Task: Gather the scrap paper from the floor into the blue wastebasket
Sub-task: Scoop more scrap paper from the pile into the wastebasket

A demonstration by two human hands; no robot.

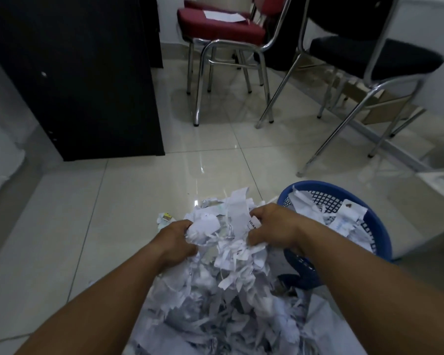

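- Both hands, left [176,239] and right [274,228], clutch a bundle of scrap paper [223,283] from the floor heap.
- The blue wastebasket [369,226] stands just right, part-filled.
- Risk: loose strips may slip from the bundle and scatter across the floor [87,213].

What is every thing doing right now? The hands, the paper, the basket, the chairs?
Paper pile, heaped on the floor.
Left hand, gripping a bunch of it.
Right hand, gripping a bunch too.
Blue wastebasket, partly filled with scraps.
Red chair, white sheet lying on its seat.
Black chair, standing upright.
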